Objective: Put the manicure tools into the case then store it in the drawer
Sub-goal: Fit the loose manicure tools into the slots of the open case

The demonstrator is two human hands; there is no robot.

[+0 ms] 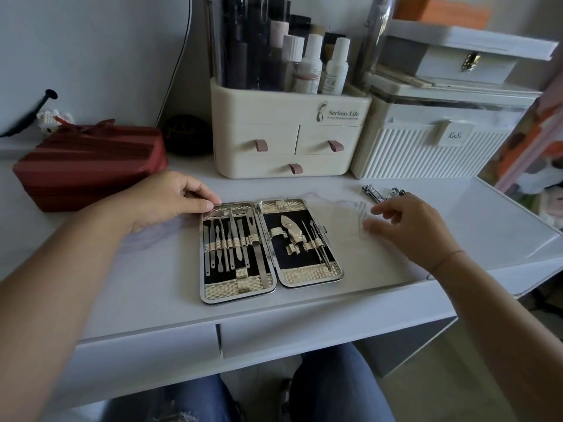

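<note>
The manicure case [271, 277] lies open and flat on the white desk, gold-patterned with a black lining. Several steel tools [231, 245] sit in its left half under elastic bands; clippers and thin picks [304, 236] sit in the right half. My left hand [170, 197] rests at the case's upper left corner, fingertips touching its rim. Over a clear plastic sheet [350, 220] beside the case hovers my right hand [408, 226], fingers spread and empty. Loose nail clippers [376, 193] lie just beyond that hand. Two desk drawer fronts [146, 354] are closed below the desk edge.
A cream organiser [289, 132] with three small drawers and bottles stands behind the case. A white ribbed box [426, 150] sits to its right, a dark red box [88, 162] at the left. My knees in jeans [335, 385] are under the desk.
</note>
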